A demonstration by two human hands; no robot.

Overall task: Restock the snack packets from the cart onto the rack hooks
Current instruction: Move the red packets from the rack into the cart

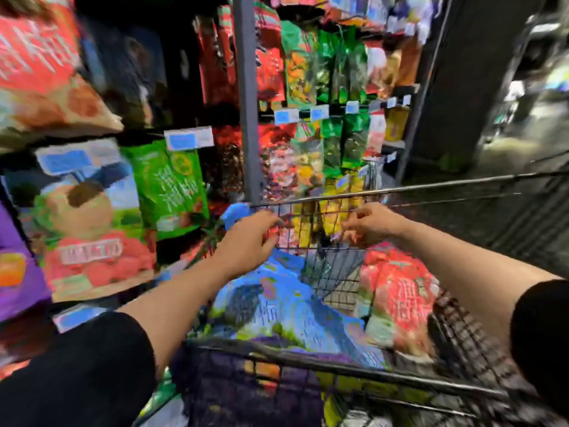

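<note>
— Where were the snack packets?
— Blue packets (pixel 277 306) and red packets (pixel 400 303) lay in the cart (pixel 338 366), below both hands.
— And the hands?
— The left hand (pixel 249 238) and right hand (pixel 371 221) reached to the cart's far wall; blur hid their grip. The rack (pixel 248 97) stood beyond.

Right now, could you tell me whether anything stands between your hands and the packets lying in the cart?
Nothing visible does. The left hand and right hand are both at the cart's far wire wall, and the blue packets and red packets lie uncovered below them. The frame is blurred.
</note>
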